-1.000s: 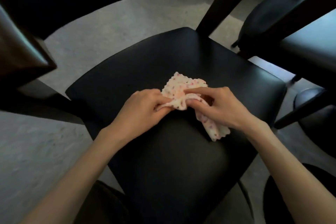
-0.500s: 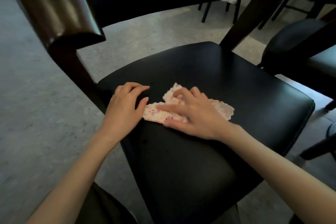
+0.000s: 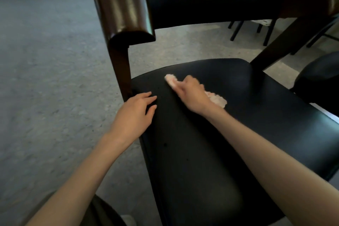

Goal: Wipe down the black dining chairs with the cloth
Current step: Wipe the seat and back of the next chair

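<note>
Black seat (image 3: pixel 201 152): right hand (image 3: pixel 190 93) presses cloth (image 3: pixel 217 99); left hand (image 3: pixel 135 113) rests flat.

Pale pink cloth (image 3: pixel 217 99) under the right hand (image 3: pixel 190 93) on a black seat (image 3: pixel 201 152); dark-brown frame (image 3: pixel 121 11) beyond the left hand (image 3: pixel 134 113)

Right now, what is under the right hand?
The cloth, pressed on the black chair seat by the right hand. Its two ends show either side; its middle is covered by the hand.

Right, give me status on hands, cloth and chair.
Left hand flat on seat edge. Right hand pressing cloth on seat. Nothing blocking.
</note>
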